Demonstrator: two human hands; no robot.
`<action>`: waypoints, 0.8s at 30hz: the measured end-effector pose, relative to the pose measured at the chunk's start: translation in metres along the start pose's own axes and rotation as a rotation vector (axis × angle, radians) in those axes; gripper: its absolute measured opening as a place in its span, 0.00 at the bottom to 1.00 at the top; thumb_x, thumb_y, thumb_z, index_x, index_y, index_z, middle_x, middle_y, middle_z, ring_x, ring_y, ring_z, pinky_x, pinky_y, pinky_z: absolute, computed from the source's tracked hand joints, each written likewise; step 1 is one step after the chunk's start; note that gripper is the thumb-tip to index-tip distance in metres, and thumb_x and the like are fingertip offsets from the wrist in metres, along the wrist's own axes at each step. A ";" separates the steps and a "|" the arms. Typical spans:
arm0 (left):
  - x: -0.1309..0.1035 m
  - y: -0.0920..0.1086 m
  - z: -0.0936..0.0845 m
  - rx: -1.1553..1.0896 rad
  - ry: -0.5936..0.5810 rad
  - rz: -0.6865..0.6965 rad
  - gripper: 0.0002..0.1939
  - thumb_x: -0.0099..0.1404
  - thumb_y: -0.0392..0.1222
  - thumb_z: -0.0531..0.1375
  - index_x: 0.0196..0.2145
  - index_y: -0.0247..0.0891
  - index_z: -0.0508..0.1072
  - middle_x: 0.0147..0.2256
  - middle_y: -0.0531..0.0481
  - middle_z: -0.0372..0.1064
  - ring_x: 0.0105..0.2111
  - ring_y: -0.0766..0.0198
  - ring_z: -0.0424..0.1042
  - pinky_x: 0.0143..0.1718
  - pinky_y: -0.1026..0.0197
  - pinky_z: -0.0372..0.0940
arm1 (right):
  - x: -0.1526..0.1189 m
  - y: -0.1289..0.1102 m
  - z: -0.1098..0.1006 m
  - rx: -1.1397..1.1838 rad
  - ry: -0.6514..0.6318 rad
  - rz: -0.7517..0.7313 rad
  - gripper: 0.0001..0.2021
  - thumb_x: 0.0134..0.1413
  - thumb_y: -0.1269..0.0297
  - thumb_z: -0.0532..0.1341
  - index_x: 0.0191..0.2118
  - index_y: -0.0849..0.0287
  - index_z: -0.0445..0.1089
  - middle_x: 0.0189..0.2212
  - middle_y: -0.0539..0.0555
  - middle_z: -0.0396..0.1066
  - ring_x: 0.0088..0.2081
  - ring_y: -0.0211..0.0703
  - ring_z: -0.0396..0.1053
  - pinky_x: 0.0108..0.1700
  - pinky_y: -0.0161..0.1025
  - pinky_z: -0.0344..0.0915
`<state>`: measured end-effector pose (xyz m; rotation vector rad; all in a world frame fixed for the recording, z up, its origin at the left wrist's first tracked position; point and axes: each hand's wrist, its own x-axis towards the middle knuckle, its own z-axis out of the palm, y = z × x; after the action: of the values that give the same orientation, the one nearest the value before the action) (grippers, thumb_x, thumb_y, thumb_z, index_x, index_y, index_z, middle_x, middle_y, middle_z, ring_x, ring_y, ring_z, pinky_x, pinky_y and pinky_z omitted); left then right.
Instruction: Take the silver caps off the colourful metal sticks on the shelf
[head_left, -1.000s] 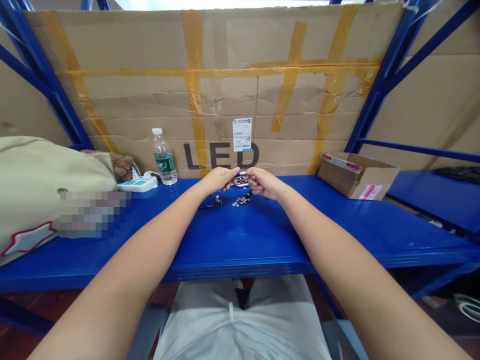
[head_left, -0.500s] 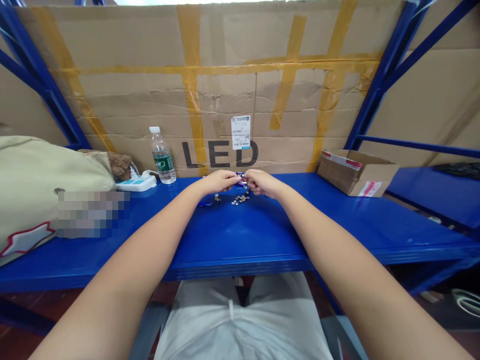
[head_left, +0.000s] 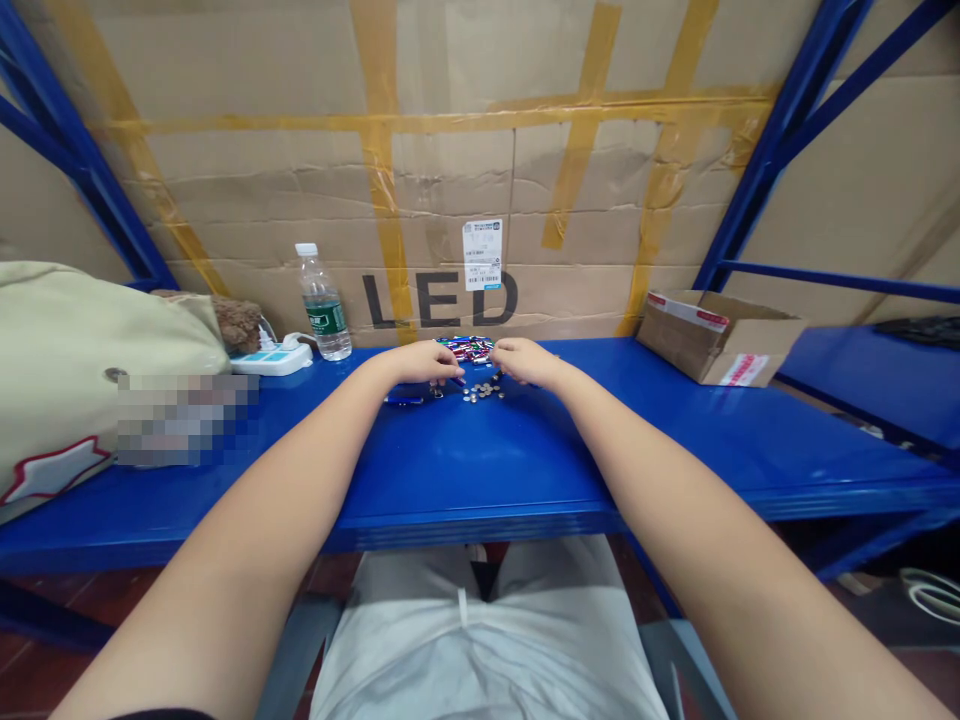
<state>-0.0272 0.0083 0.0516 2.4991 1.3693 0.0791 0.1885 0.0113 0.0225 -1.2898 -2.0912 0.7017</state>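
My left hand (head_left: pixel 426 364) is closed over the table's far side, a small blue-purple metallic tube (head_left: pixel 460 381) at its fingertips. To its right, my right hand (head_left: pixel 526 362) has its fingers pinched together above a small dark piece (head_left: pixel 496 377); whether it grips that or something else is too small to tell. Behind and between the hands lies a pile of shiny coloured tubes (head_left: pixel 471 348). Several small round silver discs (head_left: pixel 484 392), like button cells, are scattered just in front. A blue tube (head_left: pixel 405 401) lies beneath my left wrist, with small metal bits (head_left: pixel 436 392) beside it.
A water bottle (head_left: pixel 325 308) and a white power strip (head_left: pixel 271 359) stand at the back left, near a pale green bag (head_left: pixel 105 350). An open cardboard box (head_left: pixel 712 338) sits at the right. Taped cardboard (head_left: pixel 300 190) walls off the back of the blue table (head_left: pixel 480 470).
My hands were close together on a small purple item and have moved apart. The pile of coloured tubes behind them now shows more. The view has tilted down slightly.
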 end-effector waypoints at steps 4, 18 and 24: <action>-0.006 -0.004 -0.007 -0.013 0.106 0.001 0.23 0.62 0.57 0.52 0.45 0.38 0.74 0.41 0.48 0.73 0.38 0.61 0.69 0.39 0.62 0.60 | 0.000 0.001 0.000 -0.183 0.003 -0.123 0.09 0.52 0.63 0.52 0.24 0.59 0.59 0.22 0.49 0.62 0.25 0.36 0.58 0.28 0.34 0.51; -0.006 0.004 -0.006 0.110 0.080 0.126 0.14 0.59 0.46 0.58 0.42 0.42 0.76 0.43 0.51 0.73 0.42 0.61 0.70 0.42 0.63 0.60 | -0.006 -0.005 -0.001 -0.207 -0.064 -0.107 0.08 0.52 0.65 0.53 0.25 0.59 0.59 0.21 0.49 0.63 0.23 0.35 0.58 0.26 0.34 0.51; -0.008 -0.004 -0.009 -0.007 0.097 0.097 0.19 0.63 0.49 0.53 0.47 0.38 0.72 0.46 0.47 0.71 0.44 0.60 0.68 0.45 0.62 0.60 | -0.001 0.001 0.001 -0.170 -0.067 -0.112 0.07 0.52 0.64 0.53 0.26 0.59 0.61 0.22 0.50 0.64 0.22 0.34 0.59 0.24 0.33 0.52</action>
<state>-0.0364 0.0055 0.0605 2.5855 1.2801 0.2279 0.1890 0.0108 0.0206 -1.2416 -2.2995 0.5341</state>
